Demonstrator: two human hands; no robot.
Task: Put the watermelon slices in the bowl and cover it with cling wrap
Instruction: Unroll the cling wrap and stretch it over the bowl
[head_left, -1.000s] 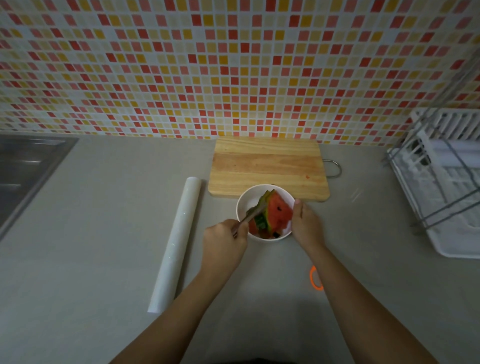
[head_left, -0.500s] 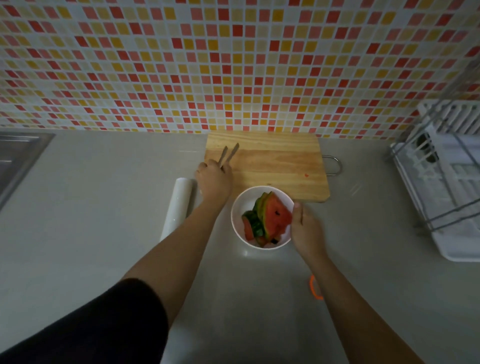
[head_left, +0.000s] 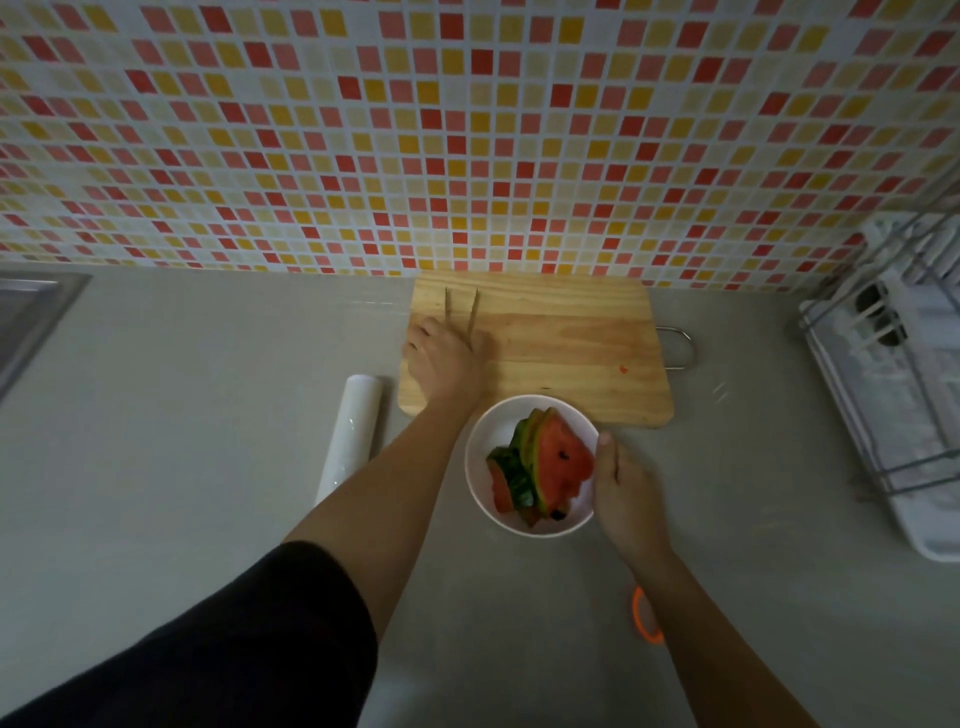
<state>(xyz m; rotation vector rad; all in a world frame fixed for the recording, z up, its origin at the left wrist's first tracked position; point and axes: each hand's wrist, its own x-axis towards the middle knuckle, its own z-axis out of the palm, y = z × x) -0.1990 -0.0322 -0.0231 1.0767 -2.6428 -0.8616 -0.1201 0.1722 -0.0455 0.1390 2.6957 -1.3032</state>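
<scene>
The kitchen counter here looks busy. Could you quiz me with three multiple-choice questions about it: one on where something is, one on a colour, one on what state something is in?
1. Where does the cling wrap roll lie?
A. On the cutting board
B. On the counter, left of the board
C. In the dish rack

2. What colour is the bowl?
A. White
B. Blue
C. Black

3. What is the state of the bowl?
A. Empty
B. Covered with wrap
C. Holding slices, uncovered

Answers:
1. B: the cling wrap roll rests on the counter, left of the cutting board.
2. A: the bowl has a white rim and wall.
3. C: the watermelon slices sit in it bare, while the right hand touches its rim and the left hand holds tongs over the board.
</scene>
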